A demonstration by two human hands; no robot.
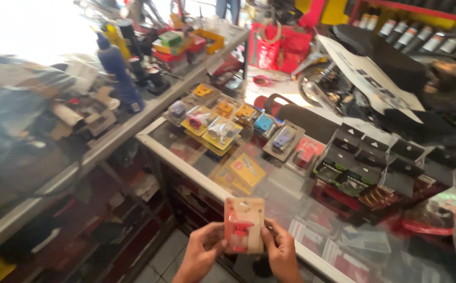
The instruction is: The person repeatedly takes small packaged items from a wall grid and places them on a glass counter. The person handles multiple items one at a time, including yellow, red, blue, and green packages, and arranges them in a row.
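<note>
Left hand (205, 250) and right hand (279, 251) are pinching a blister card (244, 225) (red part inside) by its edges; glass counter (270, 183) is lying beneath.

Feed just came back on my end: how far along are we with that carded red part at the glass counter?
Done: many carded parts already lie in rows on the glass counter. In hand: the left hand and right hand both grip a blister card with a red part, held upright in front of the counter edge. Left: this card is not yet on the glass; the package looks sealed.
</note>
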